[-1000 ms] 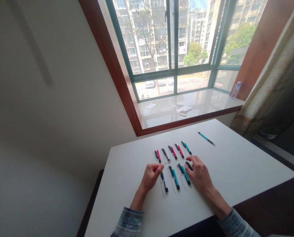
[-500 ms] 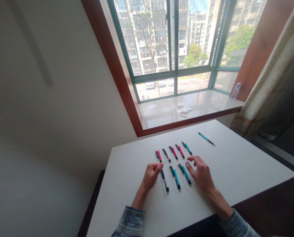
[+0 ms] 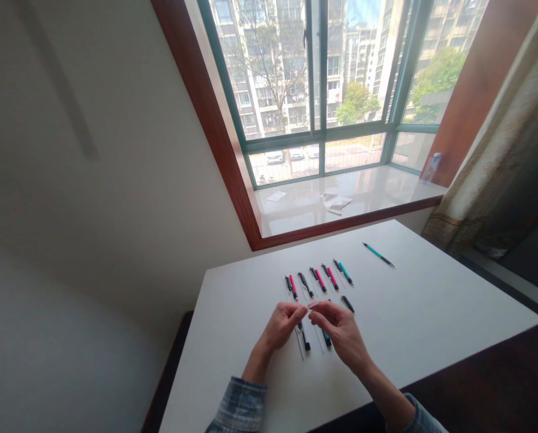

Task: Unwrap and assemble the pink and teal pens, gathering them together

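My left hand [image 3: 283, 325] is closed, thumb against curled fingers, above the near row of pen parts. A thin, pale pen part [image 3: 313, 305] shows between its fingertips and those of my right hand [image 3: 339, 331], which pinches the other end. The fingers hide most of it. Beneath my hands lie a black-ended clear barrel [image 3: 306, 344] and a teal barrel [image 3: 327, 340], partly covered. A thin white refill [image 3: 299, 344] lies to their left. A loose black pen piece [image 3: 348, 304] rests just beyond my right hand.
Behind my hands runs a row of pen parts, including a pink barrel [image 3: 333, 278] and a teal barrel [image 3: 345, 272]. One assembled teal pen [image 3: 378, 255] lies farther back on the white table [image 3: 431, 294]. A windowsill [image 3: 291, 219] holds a crumpled cloth [image 3: 336, 202].
My right hand has moved left from over the loose black piece to meet my left hand, and its fingers have closed. My left hand has shifted slightly right.
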{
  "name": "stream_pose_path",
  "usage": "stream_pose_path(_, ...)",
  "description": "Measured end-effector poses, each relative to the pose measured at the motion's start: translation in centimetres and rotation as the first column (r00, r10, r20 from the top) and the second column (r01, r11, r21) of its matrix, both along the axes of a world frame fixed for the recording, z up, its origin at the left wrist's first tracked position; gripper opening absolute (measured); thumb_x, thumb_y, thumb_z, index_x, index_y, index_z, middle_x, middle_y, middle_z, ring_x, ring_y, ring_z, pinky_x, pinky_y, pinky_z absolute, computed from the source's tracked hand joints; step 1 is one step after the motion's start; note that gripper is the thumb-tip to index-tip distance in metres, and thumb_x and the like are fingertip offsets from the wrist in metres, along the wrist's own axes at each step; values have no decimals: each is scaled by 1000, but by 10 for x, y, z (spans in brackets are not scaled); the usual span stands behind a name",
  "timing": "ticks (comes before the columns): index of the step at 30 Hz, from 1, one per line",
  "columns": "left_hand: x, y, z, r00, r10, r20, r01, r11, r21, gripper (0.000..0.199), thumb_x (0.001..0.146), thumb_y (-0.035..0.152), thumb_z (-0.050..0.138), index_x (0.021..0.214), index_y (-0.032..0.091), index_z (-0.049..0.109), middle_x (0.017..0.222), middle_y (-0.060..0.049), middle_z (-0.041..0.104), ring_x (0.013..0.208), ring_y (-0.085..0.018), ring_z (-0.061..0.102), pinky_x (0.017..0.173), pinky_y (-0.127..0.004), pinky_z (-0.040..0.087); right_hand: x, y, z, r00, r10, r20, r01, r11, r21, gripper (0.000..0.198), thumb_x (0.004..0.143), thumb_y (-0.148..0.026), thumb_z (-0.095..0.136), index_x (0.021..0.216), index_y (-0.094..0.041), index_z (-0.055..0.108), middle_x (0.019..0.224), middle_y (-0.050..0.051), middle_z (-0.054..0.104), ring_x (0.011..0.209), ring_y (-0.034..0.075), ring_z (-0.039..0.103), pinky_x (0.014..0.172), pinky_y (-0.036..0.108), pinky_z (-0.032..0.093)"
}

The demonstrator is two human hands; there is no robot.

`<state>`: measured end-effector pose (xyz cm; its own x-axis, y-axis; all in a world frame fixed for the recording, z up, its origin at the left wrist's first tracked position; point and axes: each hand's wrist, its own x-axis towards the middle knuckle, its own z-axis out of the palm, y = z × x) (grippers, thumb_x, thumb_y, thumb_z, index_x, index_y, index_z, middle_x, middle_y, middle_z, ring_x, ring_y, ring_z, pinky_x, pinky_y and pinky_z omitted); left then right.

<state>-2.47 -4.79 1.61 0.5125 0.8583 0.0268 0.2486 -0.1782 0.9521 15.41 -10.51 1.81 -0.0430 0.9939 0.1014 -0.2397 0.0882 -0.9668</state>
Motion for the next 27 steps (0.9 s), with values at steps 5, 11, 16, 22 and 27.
stream_pose_path(5,3,-2,6,995,-70,-67,70,998,-10,60,92,65,50,57,20,31,61,5,20,58,-10,19,53,-27,16,2,1,-1,1000,-10,7,10,1000,-6,32,86,-50,73,98,-20,75,80,4,72,76,20,66,74,34,56)
stream_pose_path(11,3,-2,7,995,-57,-85,56,998,-15,61,90,68,51,58,20,29,60,6,21,58,-10,19,54,-27,15,16,1,16,987,-163,8,163,985,59,28,90,-47,68,92,-19,72,98,7,74,93,22,68,83,34,58)
stream_pose_path(16,2,0,4,998,-36,-60,36,999,5,60,91,66,50,60,21,25,61,6,20,58,-10,18,54,-27,15,65,2,24,925,-373,72,367,927,82,32,94,-49,61,95,-18,68,91,9,74,89,23,70,86,40,59)
stream_pose_path(22,2,1,2,997,-7,-75,8,1000,13,60,91,68,48,61,22,25,63,5,19,59,-11,18,55,-28,15,96,-16,1,716,-406,568,360,912,199,33,90,-48,66,109,-23,71,83,5,74,76,23,71,77,36,59)
stream_pose_path(27,2,0,2,998,-3,-62,5,1000,19,59,92,66,49,60,21,26,62,5,20,59,-11,18,55,-28,15,86,-27,-29,586,-304,751,188,953,240,25,94,-46,57,97,-24,70,73,3,71,61,21,66,60,31,53)
